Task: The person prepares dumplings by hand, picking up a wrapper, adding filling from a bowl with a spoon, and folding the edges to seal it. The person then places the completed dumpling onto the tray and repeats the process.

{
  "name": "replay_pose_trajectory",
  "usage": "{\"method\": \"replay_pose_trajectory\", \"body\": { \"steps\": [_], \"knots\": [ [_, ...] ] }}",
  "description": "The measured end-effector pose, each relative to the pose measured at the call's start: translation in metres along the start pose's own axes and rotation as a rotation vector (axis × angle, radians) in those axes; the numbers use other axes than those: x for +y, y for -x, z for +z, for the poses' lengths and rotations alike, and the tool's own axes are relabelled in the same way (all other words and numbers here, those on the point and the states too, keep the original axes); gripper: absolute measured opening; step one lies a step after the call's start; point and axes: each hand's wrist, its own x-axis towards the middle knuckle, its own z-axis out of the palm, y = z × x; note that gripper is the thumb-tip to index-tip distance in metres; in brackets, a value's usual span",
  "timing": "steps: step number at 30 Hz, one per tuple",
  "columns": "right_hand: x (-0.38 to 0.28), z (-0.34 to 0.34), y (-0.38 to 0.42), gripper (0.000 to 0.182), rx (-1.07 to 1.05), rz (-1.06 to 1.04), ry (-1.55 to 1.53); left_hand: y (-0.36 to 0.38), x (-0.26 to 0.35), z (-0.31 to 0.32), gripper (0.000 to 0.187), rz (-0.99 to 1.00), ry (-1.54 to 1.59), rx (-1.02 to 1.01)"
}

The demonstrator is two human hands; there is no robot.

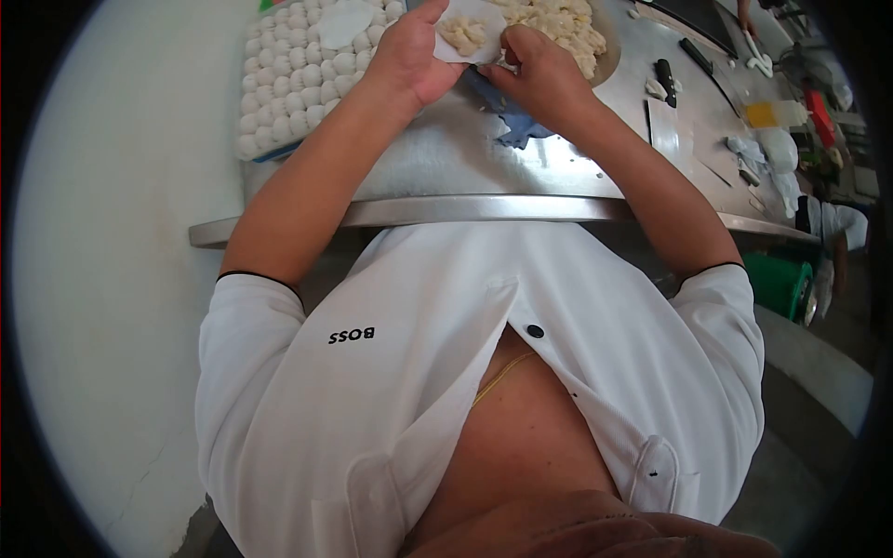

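My left hand (414,58) cradles a thin white dumpling wrapper (493,48), with its thumb at the far side. A pale, lumpy filling (463,35) lies in the middle of the wrapper, which is spread out flat. At the wrapper's right edge, my right hand (544,74) has its fingers curled and pinched. A small dark bit shows by that thumb, too small to make out. Just beyond the right hand is a metal bowl (609,58) of the same pale filling. Left of my hands, a tray holds rows of white dumplings (288,88).
A blue cloth (523,128) lies on the steel table (419,172) below my hands. To the right are a cleaver (664,126), a dark-handled knife (712,70), a bottle of yellow liquid (777,113) and crumpled plastic. Another person's hand (744,13) is at top right; a green bin (777,284) stands below.
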Motion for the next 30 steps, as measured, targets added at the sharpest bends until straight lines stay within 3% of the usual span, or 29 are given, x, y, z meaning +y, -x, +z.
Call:
{"method": "replay_pose_trajectory", "body": {
  "steps": [5, 11, 15, 17, 21, 23, 27, 30],
  "knots": [
    [-0.003, 0.011, -0.005, 0.022, 0.199, -0.127, -0.111, 0.0, 0.001, -0.005, 0.039, 0.013, 0.013, -0.031],
    [0.012, 0.013, -0.006, 0.014, 0.193, -0.168, -0.158, 0.003, -0.007, -0.001, 0.037, -0.036, -0.035, 0.1],
    [0.019, 0.012, -0.007, 0.015, 0.193, -0.147, -0.207, 0.007, -0.007, -0.004, 0.036, -0.053, -0.16, -0.015],
    [0.018, 0.011, -0.007, 0.021, 0.149, 0.057, -0.326, 0.01, -0.008, 0.001, 0.035, -0.015, -0.248, 0.029],
    [0.024, 0.015, -0.012, 0.023, 0.118, 0.223, -0.563, 0.009, -0.008, -0.001, 0.036, -0.016, -0.284, 0.011],
    [0.021, 0.009, -0.011, 0.022, -0.026, 0.375, -0.751, 0.008, -0.009, -0.007, 0.037, -0.026, -0.304, 0.014],
    [0.027, 0.011, -0.013, 0.021, 0.025, 0.318, -0.755, 0.008, -0.004, -0.005, 0.039, -0.052, -0.314, -0.086],
    [0.033, 0.008, -0.013, 0.021, 0.027, 0.309, -0.699, 0.016, -0.001, 0.007, 0.038, 0.01, -0.578, -0.108]
  ]
}}
